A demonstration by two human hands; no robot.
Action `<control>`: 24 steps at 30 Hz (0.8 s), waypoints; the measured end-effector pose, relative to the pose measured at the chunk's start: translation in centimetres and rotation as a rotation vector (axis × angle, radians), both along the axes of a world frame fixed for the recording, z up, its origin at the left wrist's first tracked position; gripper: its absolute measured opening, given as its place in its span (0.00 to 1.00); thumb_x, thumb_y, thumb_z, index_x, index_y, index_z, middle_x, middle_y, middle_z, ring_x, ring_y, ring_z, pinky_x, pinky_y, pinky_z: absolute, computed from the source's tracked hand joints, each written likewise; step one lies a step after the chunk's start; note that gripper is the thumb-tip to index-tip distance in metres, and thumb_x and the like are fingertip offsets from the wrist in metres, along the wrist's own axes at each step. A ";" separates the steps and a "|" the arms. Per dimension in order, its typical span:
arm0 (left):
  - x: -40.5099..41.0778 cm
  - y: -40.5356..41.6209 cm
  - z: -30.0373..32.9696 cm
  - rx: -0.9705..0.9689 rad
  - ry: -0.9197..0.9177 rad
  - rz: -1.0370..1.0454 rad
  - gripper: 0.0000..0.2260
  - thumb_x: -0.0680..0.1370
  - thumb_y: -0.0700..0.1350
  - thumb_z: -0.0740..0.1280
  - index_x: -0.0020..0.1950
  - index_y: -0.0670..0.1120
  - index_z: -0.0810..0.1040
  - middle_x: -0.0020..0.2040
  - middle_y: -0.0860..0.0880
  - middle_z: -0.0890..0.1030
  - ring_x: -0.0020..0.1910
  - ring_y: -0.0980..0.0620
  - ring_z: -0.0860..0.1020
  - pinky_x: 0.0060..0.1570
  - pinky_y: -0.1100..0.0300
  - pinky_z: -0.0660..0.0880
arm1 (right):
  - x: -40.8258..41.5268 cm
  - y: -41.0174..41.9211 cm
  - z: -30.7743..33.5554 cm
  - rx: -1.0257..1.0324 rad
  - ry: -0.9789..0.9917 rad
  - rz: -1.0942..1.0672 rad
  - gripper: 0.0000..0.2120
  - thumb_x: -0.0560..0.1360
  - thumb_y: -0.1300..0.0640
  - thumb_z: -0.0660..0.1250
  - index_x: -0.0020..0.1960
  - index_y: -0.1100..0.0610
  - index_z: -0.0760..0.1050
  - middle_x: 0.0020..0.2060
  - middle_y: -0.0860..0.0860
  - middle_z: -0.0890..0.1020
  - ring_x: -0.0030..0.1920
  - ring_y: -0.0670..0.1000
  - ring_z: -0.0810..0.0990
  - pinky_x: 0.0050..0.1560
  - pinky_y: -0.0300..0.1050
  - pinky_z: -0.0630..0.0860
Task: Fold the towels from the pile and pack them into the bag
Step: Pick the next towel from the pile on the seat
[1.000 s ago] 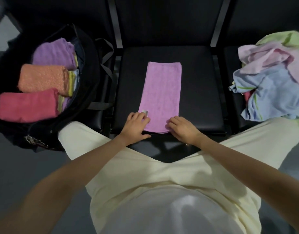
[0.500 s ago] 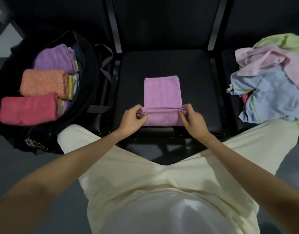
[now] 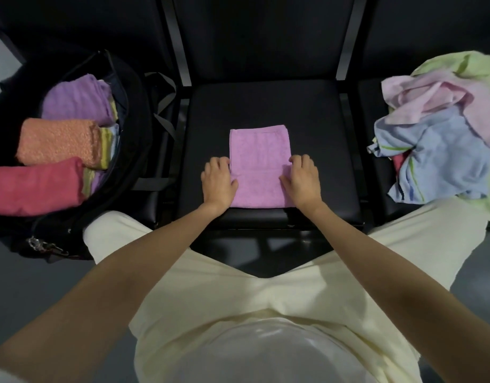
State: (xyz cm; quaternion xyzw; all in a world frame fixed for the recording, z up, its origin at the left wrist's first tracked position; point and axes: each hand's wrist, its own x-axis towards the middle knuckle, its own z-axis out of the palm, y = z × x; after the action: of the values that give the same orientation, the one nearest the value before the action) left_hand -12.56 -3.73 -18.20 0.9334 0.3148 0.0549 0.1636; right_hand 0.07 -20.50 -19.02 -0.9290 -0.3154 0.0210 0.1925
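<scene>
Black seat (image 3: 315,128): left hand (image 3: 218,181), right hand (image 3: 302,181) flank pink towel (image 3: 259,161).

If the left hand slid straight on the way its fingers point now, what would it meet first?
The left hand points away from the body along the pink towel's left edge. Ahead lies bare black seat, then probably the chair back, though depth is hard to judge.
</scene>
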 end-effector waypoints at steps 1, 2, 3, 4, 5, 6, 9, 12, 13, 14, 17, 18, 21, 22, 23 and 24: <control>-0.6 0.1 0.2 0.021 -0.067 -0.118 0.16 0.74 0.43 0.69 0.59 0.41 0.73 0.57 0.42 0.74 0.55 0.43 0.73 0.55 0.50 0.71 | -0.2 -0.6 0.2 0.019 -0.030 0.095 0.15 0.74 0.58 0.68 0.58 0.62 0.71 0.54 0.58 0.74 0.50 0.56 0.74 0.53 0.50 0.74; -1.3 0.2 0.2 0.035 -0.129 -0.258 0.14 0.74 0.44 0.68 0.58 0.40 0.75 0.56 0.42 0.75 0.54 0.43 0.74 0.55 0.49 0.72 | -0.4 -1.4 0.3 0.027 -0.052 0.210 0.16 0.73 0.57 0.68 0.58 0.62 0.71 0.54 0.58 0.75 0.51 0.57 0.75 0.54 0.52 0.74; -2.2 0.5 0.0 0.062 -0.167 -0.391 0.13 0.74 0.45 0.67 0.55 0.40 0.77 0.55 0.42 0.77 0.54 0.43 0.76 0.55 0.48 0.73 | -0.5 -2.3 0.4 0.022 -0.060 0.320 0.19 0.72 0.57 0.68 0.60 0.62 0.71 0.56 0.58 0.75 0.54 0.58 0.75 0.56 0.53 0.74; -3.1 0.6 -0.3 0.107 -0.172 -0.500 0.14 0.73 0.48 0.65 0.53 0.40 0.79 0.56 0.42 0.78 0.55 0.42 0.77 0.57 0.48 0.73 | -0.7 -3.2 0.4 -0.002 -0.048 0.410 0.23 0.70 0.56 0.69 0.62 0.63 0.71 0.60 0.59 0.75 0.58 0.60 0.75 0.61 0.54 0.72; -3.9 0.8 -0.7 0.147 -0.139 -0.578 0.16 0.73 0.50 0.64 0.53 0.41 0.80 0.57 0.42 0.79 0.57 0.41 0.77 0.60 0.48 0.73 | -0.9 -3.9 0.3 -0.052 -0.030 0.471 0.28 0.69 0.55 0.69 0.66 0.63 0.70 0.64 0.60 0.73 0.64 0.60 0.72 0.66 0.53 0.67; -4.5 0.9 -1.1 0.160 -0.074 -0.625 0.17 0.74 0.50 0.65 0.55 0.41 0.81 0.61 0.42 0.79 0.62 0.42 0.76 0.63 0.49 0.70 | -1.0 -4.5 0.2 -0.117 -0.009 0.502 0.32 0.68 0.54 0.69 0.70 0.63 0.67 0.68 0.59 0.70 0.68 0.59 0.69 0.71 0.51 0.61; -5.0 0.7 -1.8 0.081 0.099 -0.618 0.23 0.74 0.45 0.69 0.68 0.40 0.74 0.69 0.43 0.73 0.70 0.45 0.70 0.70 0.53 0.62 | -1.2 -4.6 -0.5 -0.271 0.035 0.501 0.36 0.71 0.55 0.66 0.76 0.61 0.58 0.75 0.57 0.60 0.75 0.55 0.58 0.73 0.42 0.46; -4.2 0.4 -1.9 0.045 0.054 -0.537 0.22 0.70 0.35 0.69 0.64 0.39 0.77 0.65 0.41 0.77 0.65 0.43 0.75 0.68 0.52 0.64 | -1.3 -3.9 -0.6 -0.261 0.045 0.457 0.33 0.74 0.58 0.66 0.75 0.62 0.59 0.74 0.58 0.61 0.75 0.55 0.59 0.74 0.43 0.48; -3.8 0.3 -1.7 0.029 0.048 -0.506 0.21 0.70 0.34 0.69 0.63 0.39 0.78 0.63 0.41 0.79 0.63 0.42 0.76 0.67 0.51 0.66 | -1.3 -3.8 -0.5 -0.243 0.045 0.450 0.31 0.73 0.58 0.66 0.74 0.62 0.61 0.73 0.58 0.64 0.74 0.56 0.61 0.74 0.46 0.51; -3.6 0.1 -1.3 0.016 0.039 -0.484 0.19 0.70 0.34 0.69 0.60 0.39 0.80 0.60 0.41 0.80 0.61 0.41 0.78 0.65 0.51 0.69 | -1.3 -3.7 -0.4 -0.231 0.035 0.451 0.29 0.73 0.59 0.67 0.72 0.63 0.64 0.72 0.59 0.66 0.72 0.57 0.64 0.73 0.48 0.55; -3.0 -0.1 -0.2 -0.054 -0.022 -0.407 0.11 0.69 0.36 0.68 0.51 0.40 0.83 0.48 0.42 0.84 0.49 0.41 0.80 0.51 0.53 0.75 | -1.1 -3.9 -0.4 -0.170 -0.027 0.451 0.19 0.72 0.59 0.67 0.62 0.63 0.76 0.62 0.59 0.77 0.64 0.58 0.75 0.68 0.49 0.64; -3.1 -0.1 0.3 -0.113 -0.045 -0.368 0.10 0.70 0.37 0.68 0.49 0.41 0.83 0.45 0.44 0.84 0.46 0.43 0.80 0.46 0.55 0.75 | -1.0 -4.1 -0.1 -0.146 -0.025 0.432 0.15 0.72 0.58 0.65 0.57 0.63 0.78 0.56 0.58 0.81 0.58 0.58 0.78 0.66 0.48 0.65; -4.0 -0.2 1.7 -0.357 -0.125 -0.285 0.08 0.69 0.39 0.69 0.46 0.44 0.84 0.40 0.50 0.84 0.39 0.52 0.80 0.41 0.60 0.74 | -1.4 -4.7 1.4 -0.043 0.100 0.350 0.11 0.71 0.53 0.60 0.41 0.60 0.75 0.32 0.55 0.79 0.35 0.58 0.78 0.51 0.50 0.74; -4.3 -0.3 2.1 -0.422 -0.157 -0.263 0.07 0.68 0.39 0.69 0.45 0.44 0.84 0.39 0.51 0.84 0.38 0.54 0.80 0.40 0.61 0.74 | -1.6 -4.8 2.0 0.004 0.153 0.312 0.12 0.70 0.51 0.60 0.39 0.60 0.74 0.29 0.55 0.77 0.31 0.56 0.76 0.43 0.50 0.76; -4.5 -0.4 2.3 -0.478 -0.184 -0.231 0.07 0.68 0.38 0.69 0.44 0.44 0.84 0.39 0.51 0.83 0.38 0.56 0.79 0.40 0.61 0.74 | -1.6 -4.9 2.4 0.052 0.204 0.272 0.12 0.70 0.51 0.60 0.38 0.60 0.73 0.28 0.55 0.77 0.30 0.56 0.75 0.37 0.50 0.75; -4.5 -0.4 2.5 -0.524 -0.212 -0.192 0.06 0.68 0.37 0.69 0.43 0.44 0.83 0.38 0.50 0.83 0.37 0.56 0.78 0.39 0.61 0.74 | -1.5 -4.9 2.8 0.100 0.255 0.234 0.11 0.71 0.51 0.62 0.39 0.60 0.73 0.29 0.55 0.77 0.30 0.55 0.75 0.34 0.49 0.74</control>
State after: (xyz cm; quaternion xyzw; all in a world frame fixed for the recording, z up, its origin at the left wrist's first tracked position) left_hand -17.10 -4.18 -15.70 0.8739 0.2097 0.0531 0.4354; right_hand -1.46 -25.39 -16.26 -0.8651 -0.3949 0.1450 0.2731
